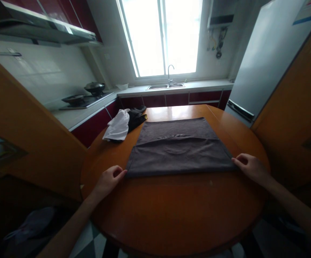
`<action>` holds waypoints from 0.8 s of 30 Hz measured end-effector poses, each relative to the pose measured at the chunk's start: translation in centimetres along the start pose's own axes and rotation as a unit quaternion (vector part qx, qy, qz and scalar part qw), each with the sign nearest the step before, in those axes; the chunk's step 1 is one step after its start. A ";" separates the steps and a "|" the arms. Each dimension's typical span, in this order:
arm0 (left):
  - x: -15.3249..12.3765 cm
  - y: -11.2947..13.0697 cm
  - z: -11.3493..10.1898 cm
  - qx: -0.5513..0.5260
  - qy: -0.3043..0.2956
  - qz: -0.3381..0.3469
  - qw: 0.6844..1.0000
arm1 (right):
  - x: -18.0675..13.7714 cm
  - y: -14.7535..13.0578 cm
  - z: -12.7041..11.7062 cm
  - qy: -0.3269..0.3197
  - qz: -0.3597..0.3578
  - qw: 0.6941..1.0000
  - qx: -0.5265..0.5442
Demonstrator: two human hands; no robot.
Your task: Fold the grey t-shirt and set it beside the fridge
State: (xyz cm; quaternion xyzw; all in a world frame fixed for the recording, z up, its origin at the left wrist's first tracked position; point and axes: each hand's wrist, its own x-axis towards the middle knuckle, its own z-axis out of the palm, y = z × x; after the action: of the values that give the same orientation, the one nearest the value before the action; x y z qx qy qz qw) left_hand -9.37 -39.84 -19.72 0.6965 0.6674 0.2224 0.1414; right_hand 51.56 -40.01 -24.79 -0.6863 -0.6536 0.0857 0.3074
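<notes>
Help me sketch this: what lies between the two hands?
The dark grey cloth lies between the left hand and the right hand in the head view.

Sliding window (pixel 147 39) at top centre admits strong daylight; panes appear washed out. White countertop (pixel 211 84) runs beneath, above dark red cabinets (pixel 176 99). Range hood (pixel 50 30), upper left, against pale wall (pixel 56 68). Silver refrigerator (pixel 268 53), upper right. Rounded wooden table (pixel 176 211) occupies centre. Checkered floor (pixel 100 244) shows lower left.
</notes>
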 end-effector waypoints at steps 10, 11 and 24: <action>0.4 0.9 0.1 -0.081 -0.042 -0.023 0.996 | 1.0 0.0 -0.3 -0.055 0.045 0.995 0.073; 0.4 0.9 0.0 -0.088 -0.038 -0.023 0.995 | 1.0 -0.2 -0.4 -0.049 0.043 0.995 0.082; -0.5 -0.5 -0.7 -0.104 -0.077 -0.048 0.990 | -0.4 1.0 -0.6 -0.041 0.054 0.993 0.101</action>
State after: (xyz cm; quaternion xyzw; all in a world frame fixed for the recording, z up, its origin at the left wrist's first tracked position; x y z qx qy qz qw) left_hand -10.15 -40.40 -19.44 0.6601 0.6604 0.2294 0.2748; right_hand 52.67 -40.50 -24.90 -0.6816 -0.6159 0.1963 0.3429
